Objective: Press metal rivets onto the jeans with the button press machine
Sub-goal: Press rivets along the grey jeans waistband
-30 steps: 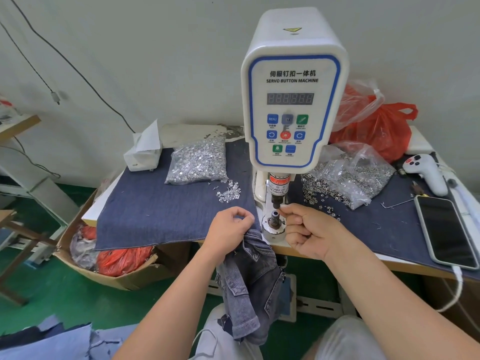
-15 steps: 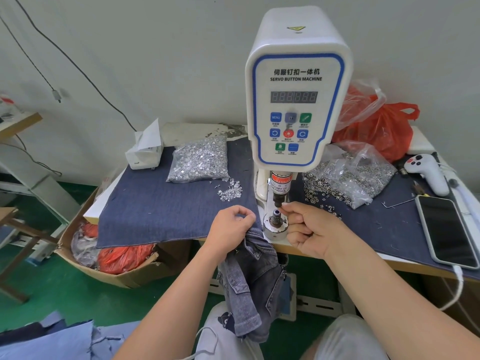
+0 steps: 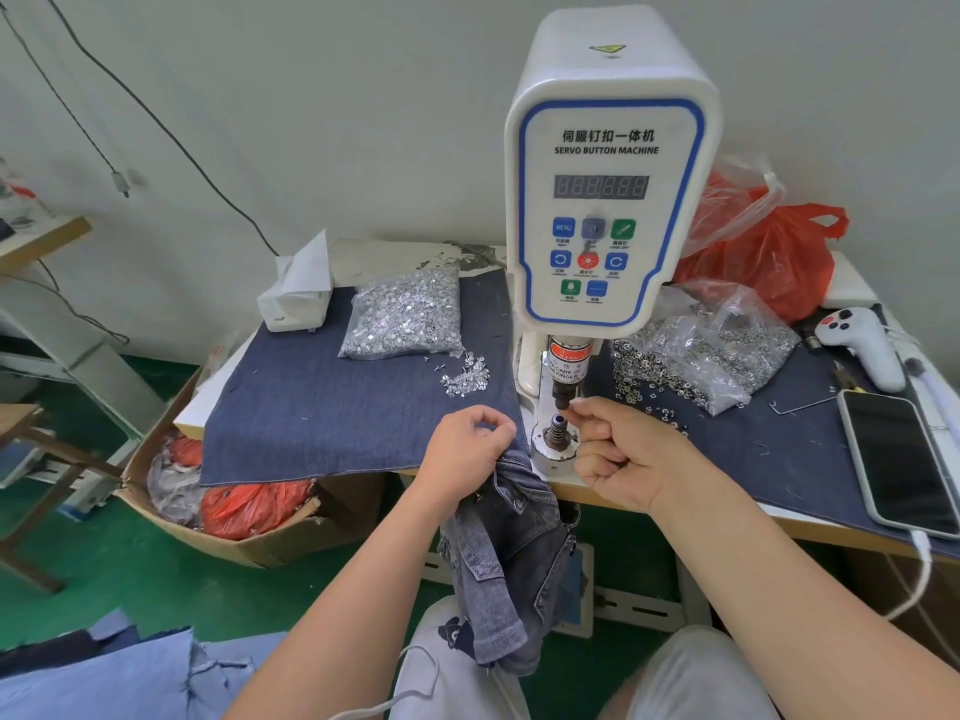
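The white button press machine stands at the table's front edge, its punch above the round lower die. Grey-blue jeans hang from the table edge down over my lap. My left hand grips the jeans' top edge just left of the die. My right hand is curled beside the die, thumb and forefinger pinched together right under the punch; whether a rivet sits between them is too small to tell. A bag of silver rivets lies to the left, with loose ones spilled beside it.
A bag of metal rings lies right of the machine. A phone on a cable, a white controller and a red plastic bag sit at the right. A tissue box is at back left. A cardboard box stands on the floor.
My right hand's pinched fingertips have stayed by the punch, shifting slightly. My left hand still grips the jeans in the same place. The camera view has shifted a little.
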### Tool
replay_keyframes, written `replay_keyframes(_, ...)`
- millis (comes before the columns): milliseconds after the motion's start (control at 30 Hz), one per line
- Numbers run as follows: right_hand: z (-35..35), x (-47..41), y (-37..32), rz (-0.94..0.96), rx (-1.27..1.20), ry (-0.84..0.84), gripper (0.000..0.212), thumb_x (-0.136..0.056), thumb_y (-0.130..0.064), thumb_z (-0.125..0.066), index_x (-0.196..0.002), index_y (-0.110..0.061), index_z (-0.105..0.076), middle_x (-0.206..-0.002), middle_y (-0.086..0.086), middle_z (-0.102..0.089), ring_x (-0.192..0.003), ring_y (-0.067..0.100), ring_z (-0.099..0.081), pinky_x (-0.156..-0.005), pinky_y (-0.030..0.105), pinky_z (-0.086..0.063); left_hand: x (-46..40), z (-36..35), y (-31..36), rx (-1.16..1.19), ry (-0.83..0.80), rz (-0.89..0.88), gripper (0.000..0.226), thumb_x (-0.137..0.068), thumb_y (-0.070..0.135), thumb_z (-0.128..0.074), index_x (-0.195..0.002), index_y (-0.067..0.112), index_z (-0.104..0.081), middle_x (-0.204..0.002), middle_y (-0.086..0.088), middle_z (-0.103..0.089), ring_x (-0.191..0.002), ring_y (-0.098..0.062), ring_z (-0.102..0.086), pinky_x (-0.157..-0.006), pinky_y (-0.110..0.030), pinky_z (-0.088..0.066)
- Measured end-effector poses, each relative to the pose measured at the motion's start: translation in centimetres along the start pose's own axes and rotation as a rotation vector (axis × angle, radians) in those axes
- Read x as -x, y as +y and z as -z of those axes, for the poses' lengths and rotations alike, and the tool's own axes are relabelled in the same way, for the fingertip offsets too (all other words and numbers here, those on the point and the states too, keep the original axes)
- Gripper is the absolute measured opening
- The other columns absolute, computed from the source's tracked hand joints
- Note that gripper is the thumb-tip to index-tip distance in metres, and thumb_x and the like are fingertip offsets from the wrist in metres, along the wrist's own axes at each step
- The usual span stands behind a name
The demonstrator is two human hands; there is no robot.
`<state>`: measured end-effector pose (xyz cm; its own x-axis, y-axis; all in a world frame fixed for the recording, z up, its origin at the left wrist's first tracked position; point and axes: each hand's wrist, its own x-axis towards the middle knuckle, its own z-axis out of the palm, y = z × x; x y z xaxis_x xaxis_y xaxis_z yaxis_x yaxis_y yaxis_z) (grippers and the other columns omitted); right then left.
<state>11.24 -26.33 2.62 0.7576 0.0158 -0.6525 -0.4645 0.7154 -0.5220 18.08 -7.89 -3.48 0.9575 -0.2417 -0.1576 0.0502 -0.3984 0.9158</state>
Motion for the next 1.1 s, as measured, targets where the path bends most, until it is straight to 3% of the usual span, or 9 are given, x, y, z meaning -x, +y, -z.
replay_keyframes(367,-0.35,-0.02,0.19,0.039,0.064,0.038,0.019,-0.101,-0.021,-0.06,-0.093,-0.004,-0.065,-0.046,-0.008,-0.035,-0.032,0.005,-0.018,-0.032,0.018,-0.015,0.06,0.03,0.15,0.001,0.0,0.004,0.011,-0.092,0.035,-0.069,-0.086,0.029,-0.076,-0.065,0.014,-0.07,-0.056,0.004,-0.061,-0.05,-0.01,-0.044)
replay_keyframes(733,-0.14,-0.02,0.2,-0.047,-0.065,-0.031,0.02,-0.103,-0.016,-0.056,-0.086,-0.006,-0.06,-0.044,-0.008,-0.034,-0.03,0.005,-0.021,-0.03,0.017,-0.016,0.26,0.07,0.41,-0.027,0.015,0.005,0.011,-0.093,0.035,-0.069,-0.085,0.031,-0.076,-0.069,0.015,-0.071,-0.058,0.004,-0.06,-0.049,-0.01,-0.043)
replay_keyframes(1100,-0.22,-0.16,0.1,-0.025,-0.043,0.002,0.02,-0.101,-0.012,-0.058,-0.082,-0.005,-0.058,-0.045,-0.007,-0.034,-0.03,0.005,-0.02,-0.031,0.017,-0.014,0.61,0.17,0.81,-0.048,0.012,0.001,0.011,-0.094,0.034,-0.068,-0.086,0.032,-0.076,-0.075,0.011,-0.075,-0.06,0.002,-0.062,-0.05,-0.011,-0.045)
